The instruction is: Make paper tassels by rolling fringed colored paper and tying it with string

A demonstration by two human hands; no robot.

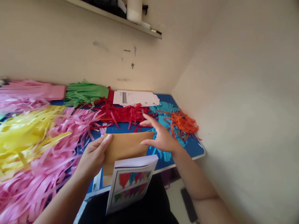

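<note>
My left hand (94,155) grips a flat piece of brown kraft paper (128,144), perhaps an envelope, by its upper left corner, thumb on top. Just past the paper's right edge is my right hand (161,135), fingers spread and holding nothing. Below and in front of the paper, a white packet or stack of sheets (132,183) stands tilted over my lap, printed with pictures of coloured tassel garlands. What supports it cannot be made out. Behind my hands lie red tissue fringes (126,113), with light blue fringes (167,124) beyond my right hand.
On the blue table (196,149) lie yellow fringes (25,137), pink fringes (51,152), green fringes (87,93) and orange fringes (183,121). White labelled sheets (135,98) rest near the wall. A shelf (116,20) hangs above, and a wall (245,109) stands to the right.
</note>
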